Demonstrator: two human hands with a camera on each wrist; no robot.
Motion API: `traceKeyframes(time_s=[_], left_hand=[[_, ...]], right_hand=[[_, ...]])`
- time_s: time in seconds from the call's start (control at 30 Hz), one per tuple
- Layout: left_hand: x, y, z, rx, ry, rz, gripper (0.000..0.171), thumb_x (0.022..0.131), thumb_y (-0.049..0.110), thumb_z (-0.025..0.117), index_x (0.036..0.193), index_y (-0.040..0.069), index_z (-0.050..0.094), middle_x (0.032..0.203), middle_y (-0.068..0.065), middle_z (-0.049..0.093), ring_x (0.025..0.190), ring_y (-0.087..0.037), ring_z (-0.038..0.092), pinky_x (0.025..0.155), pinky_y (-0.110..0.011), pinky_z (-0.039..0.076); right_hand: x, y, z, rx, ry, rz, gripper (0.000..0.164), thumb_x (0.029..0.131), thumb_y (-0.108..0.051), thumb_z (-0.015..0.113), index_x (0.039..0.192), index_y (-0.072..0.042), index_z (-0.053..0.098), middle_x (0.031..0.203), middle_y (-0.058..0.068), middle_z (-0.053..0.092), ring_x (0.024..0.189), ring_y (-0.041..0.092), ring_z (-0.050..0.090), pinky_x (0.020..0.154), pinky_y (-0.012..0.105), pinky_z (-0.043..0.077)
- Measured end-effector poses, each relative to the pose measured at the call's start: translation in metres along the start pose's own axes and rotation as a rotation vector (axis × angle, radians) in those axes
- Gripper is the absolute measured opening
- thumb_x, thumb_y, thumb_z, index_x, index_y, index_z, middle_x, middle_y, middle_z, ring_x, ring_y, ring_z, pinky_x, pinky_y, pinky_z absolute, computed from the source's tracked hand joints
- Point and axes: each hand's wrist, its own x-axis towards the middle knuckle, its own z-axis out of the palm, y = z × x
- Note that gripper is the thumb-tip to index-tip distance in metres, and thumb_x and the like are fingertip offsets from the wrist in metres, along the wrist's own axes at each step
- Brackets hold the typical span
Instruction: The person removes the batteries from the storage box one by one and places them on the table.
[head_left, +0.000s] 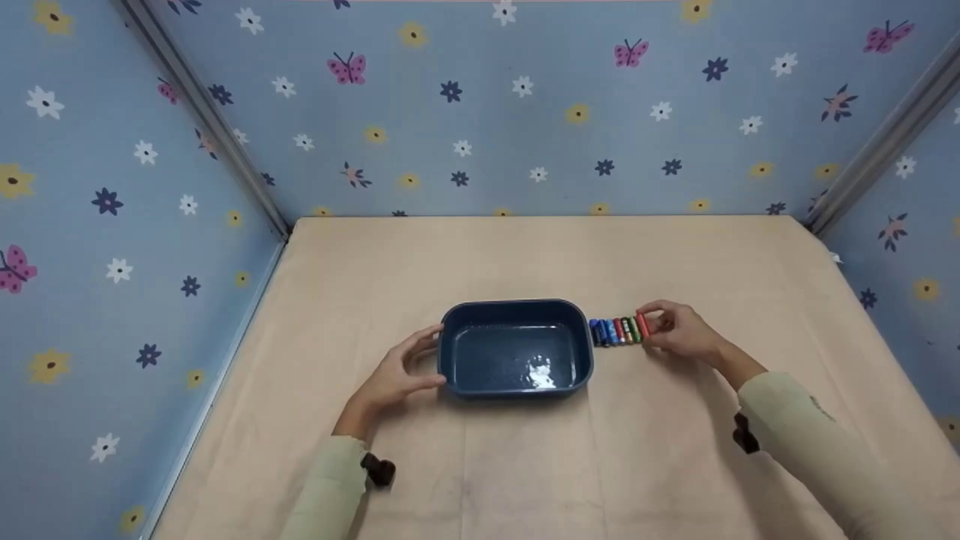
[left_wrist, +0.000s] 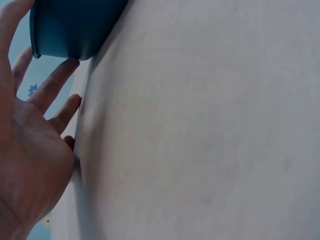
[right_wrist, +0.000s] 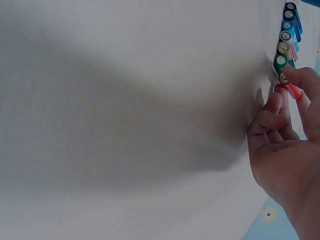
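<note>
A dark blue rectangular container (head_left: pixel 516 312) stands on the cloth-covered table, its inside bare. My left hand (head_left: pixel 391 379) is at its left end, thumb and fingers spread along the wall. In the left wrist view those fingers look nearly straight, with a fingertip at the lower edge of the container (left_wrist: pixel 75 30). From the container's right end a row of small batteries (head_left: pixel 615 331) in blue, red and green runs side by side. At the row's right end my right hand (head_left: pixel 684 332) pinches a red battery (head_left: pixel 643 325) between thumb and fingers, close against the green one.
A beige cloth (head_left: pixel 360 262) covers the table. Blue walls (head_left: pixel 525 112) with flowers and butterflies rise at the back and both sides, with grey metal posts (head_left: pixel 210 120) in the corners. Black wrist cameras (head_left: pixel 379 471) sit on both sleeves.
</note>
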Motion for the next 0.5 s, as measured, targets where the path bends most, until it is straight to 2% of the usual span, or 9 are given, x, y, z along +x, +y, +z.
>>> traceKeyframes(time_s=[0.27,0.5], left_hand=[[0.0017,-0.0024,-0.0015,0.001,-0.001,0.008,0.092,0.096,0.013,0.09,0.174,0.02,0.044,0.181,-0.014,0.045,0.166,-0.045,0.047,0.138,-0.069,0.032],[0.001,-0.0024,-0.001,-0.002,0.008,0.0,0.092,0.096,0.012,0.09,0.174,0.02,0.044,0.181,-0.013,0.045,0.166,-0.044,0.046,0.14,-0.07,0.028]], right_hand=[[0.0029,0.0006,0.0014,-0.006,-0.006,0.023,0.061,0.098,0.003,0.075,0.156,0.008,0.055,0.118,0.021,0.07,0.084,0.01,0.059,0.066,0.022,0.054],[0.0005,-0.0034,0.0006,-0.037,-0.023,0.034,0.06,0.098,0.002,0.078,0.154,0.007,0.057,0.114,0.017,0.069,0.084,0.011,0.058,0.067,0.021,0.052]])
